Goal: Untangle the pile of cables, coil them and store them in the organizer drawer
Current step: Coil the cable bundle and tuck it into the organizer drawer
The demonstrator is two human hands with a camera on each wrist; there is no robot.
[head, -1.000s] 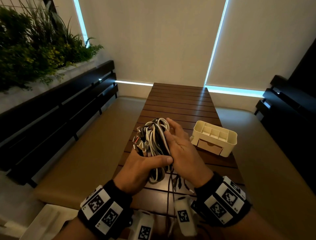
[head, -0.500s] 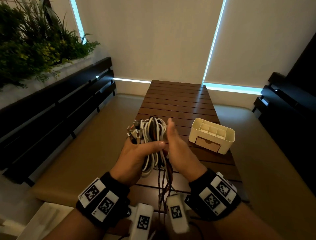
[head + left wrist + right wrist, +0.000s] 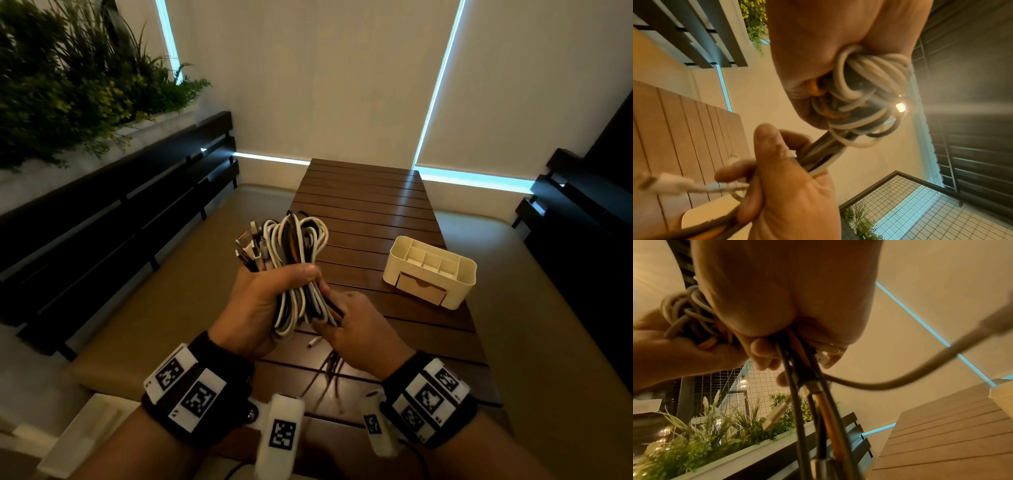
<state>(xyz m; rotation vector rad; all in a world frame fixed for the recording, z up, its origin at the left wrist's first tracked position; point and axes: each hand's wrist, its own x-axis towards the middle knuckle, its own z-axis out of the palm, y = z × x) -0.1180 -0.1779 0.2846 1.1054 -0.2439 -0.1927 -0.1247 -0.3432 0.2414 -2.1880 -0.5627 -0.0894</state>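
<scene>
A tangled bundle of white, black and orange cables (image 3: 294, 260) is held upright over the near end of the wooden table. My left hand (image 3: 274, 294) grips it round the middle, thumb across the front. My right hand (image 3: 346, 318) grips the strands leaving the bundle's lower end (image 3: 818, 155). Loose cable ends (image 3: 329, 373) hang below both hands, and several plugs (image 3: 248, 246) stick out at the bundle's upper left. The cream organizer (image 3: 430, 270) stands on the table to the right, its small front drawer (image 3: 423, 291) closed. In the right wrist view the hanging strands (image 3: 809, 402) run down past my fingers.
The slatted wooden table (image 3: 370, 205) runs away from me towards the blinds. Beige bench cushions (image 3: 171, 291) flank it on both sides, with dark slatted backrests (image 3: 120, 219) behind. A planter with green plants (image 3: 68, 85) sits up on the left. A white plug (image 3: 313, 342) lies on the table under my hands.
My right hand dropped from beside the bundle's top to its lower end and closed on the trailing strands. My left hand kept its grip and lifted the bundle a little.
</scene>
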